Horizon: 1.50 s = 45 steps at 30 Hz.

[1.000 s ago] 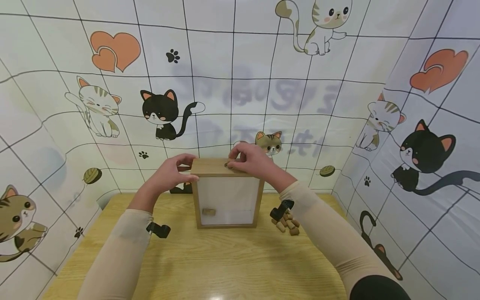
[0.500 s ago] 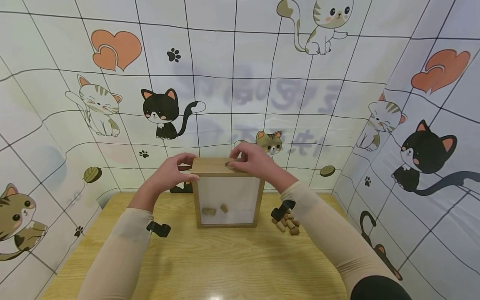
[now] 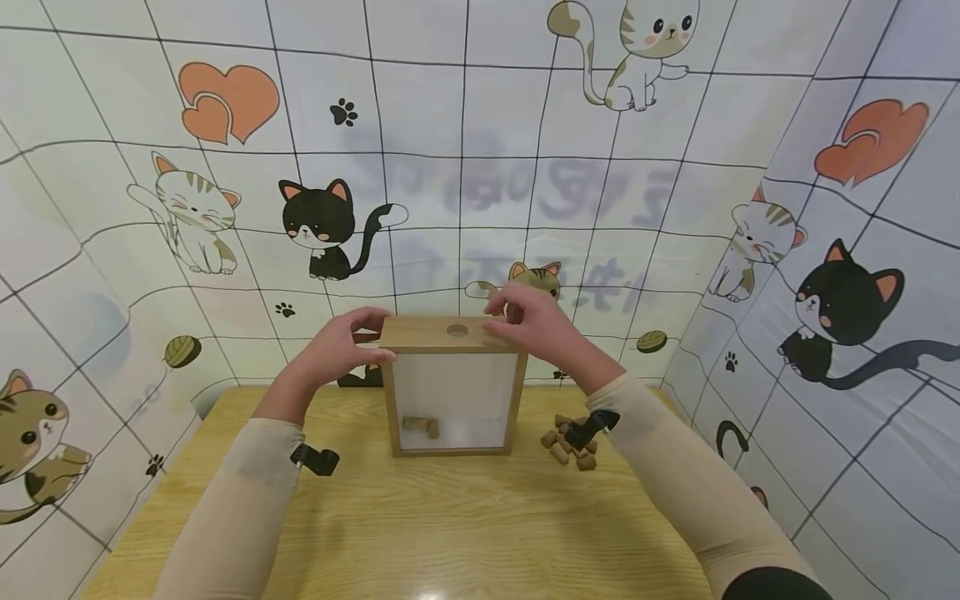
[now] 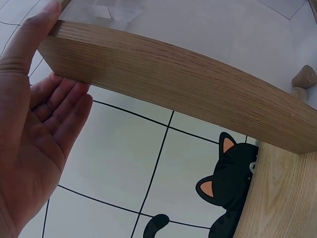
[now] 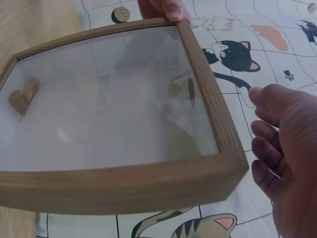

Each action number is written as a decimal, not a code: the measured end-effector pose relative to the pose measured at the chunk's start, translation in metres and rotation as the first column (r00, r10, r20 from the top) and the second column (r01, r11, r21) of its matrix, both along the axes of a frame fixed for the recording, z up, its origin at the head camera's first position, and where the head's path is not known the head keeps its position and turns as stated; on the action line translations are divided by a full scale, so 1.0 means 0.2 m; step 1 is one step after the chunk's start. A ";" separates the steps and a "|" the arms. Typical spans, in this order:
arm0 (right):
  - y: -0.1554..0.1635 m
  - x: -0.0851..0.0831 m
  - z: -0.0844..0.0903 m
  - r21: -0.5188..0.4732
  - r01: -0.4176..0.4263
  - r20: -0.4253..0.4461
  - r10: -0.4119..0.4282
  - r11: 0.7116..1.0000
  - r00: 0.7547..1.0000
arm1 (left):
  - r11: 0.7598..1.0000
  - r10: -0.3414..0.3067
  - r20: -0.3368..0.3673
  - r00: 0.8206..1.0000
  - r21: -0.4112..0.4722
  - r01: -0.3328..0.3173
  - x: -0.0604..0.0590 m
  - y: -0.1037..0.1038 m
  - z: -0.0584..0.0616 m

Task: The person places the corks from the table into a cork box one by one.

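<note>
An upright wooden shadow box with a clear front stands on the table, a round hole in its top. My left hand holds its upper left corner, thumb at the front edge and fingers behind, as the left wrist view also shows. Over the right end of the top is my right hand, fingers loosely bent with nothing between them; in the right wrist view the fingertips are apart from the wood. Two corks lie together at the bottom inside, toward the left in the head view.
On the table, right of the box, lies a pile of several corks, partly covered by the right wrist's camera. A white cat-print sheet hangs behind and along both sides.
A second cork has dropped through the hole and come to rest beside the first. My right hand has moved off the hole to the right, now without a cork. The left hand stays put.
</note>
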State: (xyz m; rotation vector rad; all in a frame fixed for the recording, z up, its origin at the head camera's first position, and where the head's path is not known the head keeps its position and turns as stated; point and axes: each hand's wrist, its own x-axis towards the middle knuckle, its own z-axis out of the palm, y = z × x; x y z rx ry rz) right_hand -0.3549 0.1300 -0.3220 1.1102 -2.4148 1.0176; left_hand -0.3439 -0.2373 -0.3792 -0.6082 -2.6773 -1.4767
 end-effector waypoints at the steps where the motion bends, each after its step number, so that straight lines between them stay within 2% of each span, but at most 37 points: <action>1: 0.02 0.01 -0.01 -0.001 0.013 -0.005 -0.013 1.000 1.000 | 1.000 -0.001 -0.001 1.000 -0.001 0.001 0.00 0.00 0.00; 6: 0.13 0.05 -0.05 -0.035 0.061 0.009 -0.060 0.998 0.998 | 0.999 -0.027 0.007 1.000 0.018 0.027 -0.01 0.00 -0.02; 10: 0.22 0.09 -0.09 -0.065 0.097 0.052 -0.094 0.993 0.994 | 0.999 -0.037 0.019 0.999 0.031 0.036 -0.01 0.00 -0.02; 17: 0.39 0.15 -0.20 -0.059 0.177 0.145 -0.167 0.982 0.975 | 0.997 -0.046 0.027 0.999 0.062 0.044 -0.01 -0.01 -0.02; 26: 0.62 0.20 -0.44 0.014 0.233 0.284 -0.227 0.972 0.932 | 0.997 -0.040 0.044 0.998 0.072 0.037 -0.01 0.00 -0.02; 35: 0.76 0.26 -0.72 0.079 0.188 0.319 -0.204 0.979 0.926 | 0.994 -0.047 0.062 0.997 0.104 0.041 0.00 0.00 -0.02; 45: 0.82 0.28 -0.93 0.100 0.199 0.436 -0.223 0.975 0.872 | 0.995 -0.021 0.051 0.998 0.101 0.016 0.00 0.01 -0.02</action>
